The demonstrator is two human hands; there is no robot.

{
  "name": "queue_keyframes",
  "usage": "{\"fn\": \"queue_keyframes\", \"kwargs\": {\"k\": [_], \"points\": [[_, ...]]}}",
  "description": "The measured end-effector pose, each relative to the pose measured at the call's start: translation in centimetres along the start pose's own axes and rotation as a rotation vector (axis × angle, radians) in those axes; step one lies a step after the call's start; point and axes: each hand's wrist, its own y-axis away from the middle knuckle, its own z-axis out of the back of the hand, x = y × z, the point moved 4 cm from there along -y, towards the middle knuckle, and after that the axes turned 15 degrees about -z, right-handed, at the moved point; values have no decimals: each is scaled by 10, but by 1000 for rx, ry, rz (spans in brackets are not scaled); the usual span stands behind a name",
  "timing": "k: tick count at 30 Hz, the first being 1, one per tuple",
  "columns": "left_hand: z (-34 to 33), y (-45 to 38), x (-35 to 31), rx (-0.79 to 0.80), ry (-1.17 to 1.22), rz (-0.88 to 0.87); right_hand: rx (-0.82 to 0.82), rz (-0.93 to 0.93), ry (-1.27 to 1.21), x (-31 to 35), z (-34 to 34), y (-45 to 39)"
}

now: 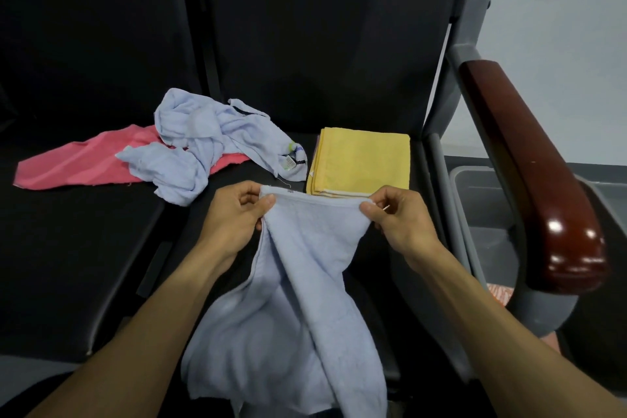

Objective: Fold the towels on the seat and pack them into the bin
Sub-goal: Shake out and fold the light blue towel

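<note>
A light blue towel hangs down over the front of the black seat. My left hand pinches its top left corner and my right hand pinches its top right corner, stretching the top edge between them. Just behind my hands lies a folded yellow towel, flat on the seat. Further left sits a crumpled light blue towel on top of a spread pink towel. The grey bin stands to the right, beyond the seat frame.
A dark wooden armrest runs along the right, above the bin. The black seat backs rise behind the towels. A grey metal frame separates the seat from the bin.
</note>
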Motion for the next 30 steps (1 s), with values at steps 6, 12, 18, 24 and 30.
{"fn": "queue_keyframes", "kwargs": {"k": [6,12,18,24,30], "points": [[2,17,-35,-23,-79,-68,-82,87,-32,22,21,40],[21,32,-118,-26,-158,-185,-144,213,-31,76,51,92],[41,40,-183,-6,-78,-244,-226,376,-47,134,75,139],[50,48,-220,-61,-181,-343,-218,440,201,164,88,160],[53,38,-235,-158,-306,-376,-271,486,221,178,90,162]]}}
